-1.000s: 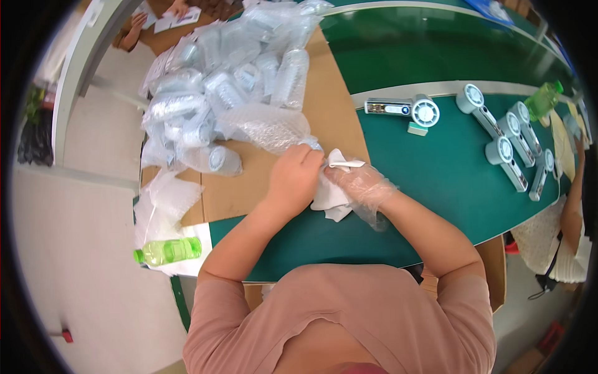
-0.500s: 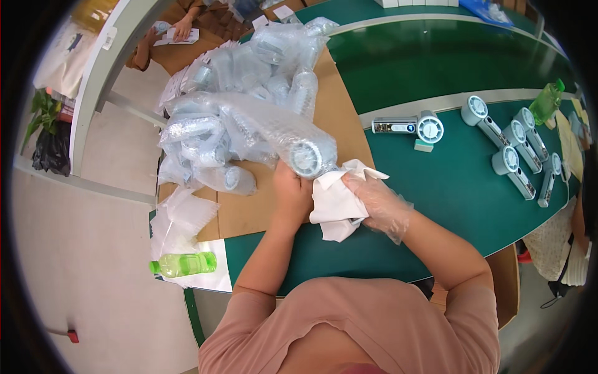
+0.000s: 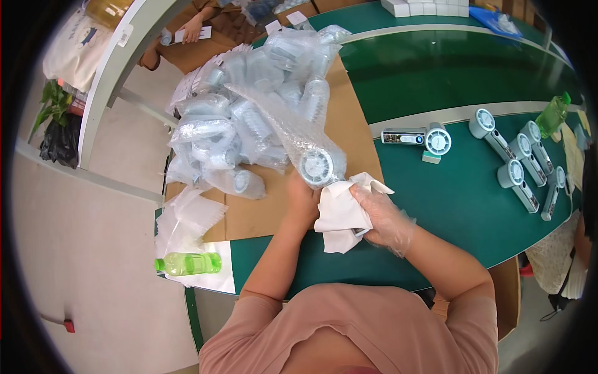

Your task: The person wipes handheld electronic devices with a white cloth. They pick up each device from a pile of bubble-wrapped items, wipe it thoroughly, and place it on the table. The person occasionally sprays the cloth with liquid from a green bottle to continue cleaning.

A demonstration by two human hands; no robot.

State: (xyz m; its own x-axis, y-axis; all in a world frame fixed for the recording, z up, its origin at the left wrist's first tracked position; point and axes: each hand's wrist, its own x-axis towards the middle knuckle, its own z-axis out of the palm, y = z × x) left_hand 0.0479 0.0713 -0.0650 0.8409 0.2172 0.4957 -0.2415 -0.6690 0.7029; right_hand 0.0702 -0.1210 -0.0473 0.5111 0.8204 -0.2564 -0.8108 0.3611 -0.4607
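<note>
My left hand (image 3: 303, 198) is closed at the lower end of a long bubble-wrap bag (image 3: 274, 118). The round, pale blue head of a handheld fan (image 3: 316, 167) shows at that end, seemingly inside the film. My left fingertips are partly hidden behind the fan and the cloth. In a thin clear plastic glove, my right hand (image 3: 380, 215) grips a crumpled white cloth (image 3: 342, 212), close beside the left. A small greyish edge peeks out below the cloth; the cloth hides the rest of it.
Bubble-wrapped fans (image 3: 249, 118) are heaped on a cardboard sheet (image 3: 355, 124). Several bare fans (image 3: 511, 174) lie on the green table at right, one fan (image 3: 438, 142) by a small block (image 3: 431, 157). Flat bubble bags (image 3: 187, 215) and a green bottle (image 3: 193, 263) lie left. Another person's hand (image 3: 193, 30) is at far left.
The view has shifted slightly, so the scene sits a little further right and lower. Both hands stay together at the fan, and the bag's upper end has narrowed and swung a little.
</note>
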